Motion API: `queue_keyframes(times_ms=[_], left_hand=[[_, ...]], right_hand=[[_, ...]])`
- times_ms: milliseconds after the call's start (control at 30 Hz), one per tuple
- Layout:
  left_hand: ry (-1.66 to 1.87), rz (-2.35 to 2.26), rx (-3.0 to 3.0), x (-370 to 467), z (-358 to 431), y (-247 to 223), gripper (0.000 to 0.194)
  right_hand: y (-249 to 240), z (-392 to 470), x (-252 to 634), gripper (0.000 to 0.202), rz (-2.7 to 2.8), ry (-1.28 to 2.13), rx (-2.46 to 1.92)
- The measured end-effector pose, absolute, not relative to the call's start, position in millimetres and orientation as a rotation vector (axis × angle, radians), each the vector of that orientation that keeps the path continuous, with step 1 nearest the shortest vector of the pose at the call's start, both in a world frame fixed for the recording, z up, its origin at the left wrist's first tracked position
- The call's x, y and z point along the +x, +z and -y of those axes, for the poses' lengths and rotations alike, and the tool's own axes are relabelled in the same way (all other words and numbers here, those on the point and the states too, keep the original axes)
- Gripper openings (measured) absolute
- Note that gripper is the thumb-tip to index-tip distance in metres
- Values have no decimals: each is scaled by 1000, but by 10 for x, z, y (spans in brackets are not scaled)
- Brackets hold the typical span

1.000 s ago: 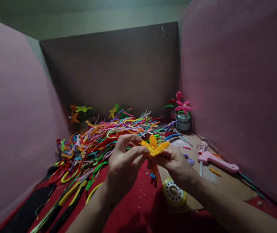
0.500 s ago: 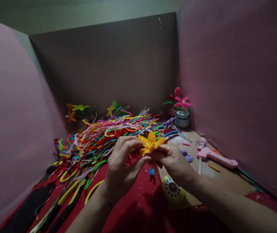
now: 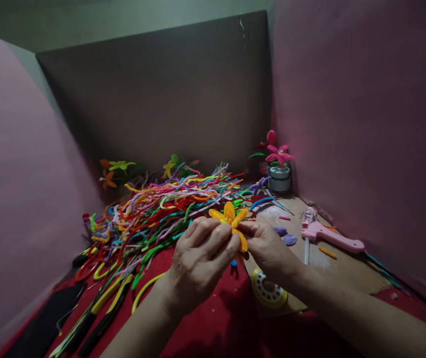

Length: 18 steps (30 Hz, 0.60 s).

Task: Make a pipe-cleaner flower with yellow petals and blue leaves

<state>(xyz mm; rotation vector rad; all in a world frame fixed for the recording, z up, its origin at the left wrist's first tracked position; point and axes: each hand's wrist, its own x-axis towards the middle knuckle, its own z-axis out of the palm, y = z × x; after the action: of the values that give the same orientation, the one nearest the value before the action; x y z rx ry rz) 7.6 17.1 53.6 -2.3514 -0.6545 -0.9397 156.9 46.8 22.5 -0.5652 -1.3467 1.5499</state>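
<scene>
An orange-yellow pipe cleaner flower [image 3: 229, 213] is held up between my two hands, over the red cloth [image 3: 198, 328]. My left hand [image 3: 203, 258] is closed at the flower's front, its thumb and fingers pinching near the yellow centre and covering some petals. Behind the petals on the right, my right hand [image 3: 268, 246] grips the flower from the back; its fingertips are partly hidden. A small blue tip [image 3: 234, 263] shows just below the flower, and I cannot tell what it belongs to.
Loose pipe cleaners [image 3: 168, 204] lie heaped behind my left hand. Yellow-black pliers [image 3: 108, 308] rest at left. To the right are a tape roll [image 3: 260, 293], a pink glue gun [image 3: 328, 236] and purple petals [image 3: 289, 239] on a board [image 3: 362, 276]. A potted pink flower [image 3: 279, 155] stands behind.
My left hand has shifted from the flower's left side to its front, its fingers now drawn together over the centre. The flower's petals have turned slightly. My right hand has stayed nearly in place.
</scene>
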Motion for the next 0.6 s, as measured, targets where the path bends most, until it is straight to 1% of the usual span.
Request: queue_keyframes(times_ms=[67, 167, 300, 500, 600], left_hand=[[-1010, 707, -2356, 66, -161, 602, 22], [-1185, 904, -2315, 28, -140, 722, 26], [-1191, 1055, -2324, -32, -146, 799, 33], [-1104, 986, -2305, -15, -229, 704, 12], [-1074, 981, -2222, -10, -231, 649, 8]], right_hand=[[238, -473, 1592, 17, 1348, 1518, -577], [239, -490, 1634, 18, 1387, 1470, -557], [210, -499, 1666, 22, 1455, 1447, -528], [197, -447, 1658, 21, 1470, 1449, -545], [199, -420, 1661, 22, 1470, 1438, -548]])
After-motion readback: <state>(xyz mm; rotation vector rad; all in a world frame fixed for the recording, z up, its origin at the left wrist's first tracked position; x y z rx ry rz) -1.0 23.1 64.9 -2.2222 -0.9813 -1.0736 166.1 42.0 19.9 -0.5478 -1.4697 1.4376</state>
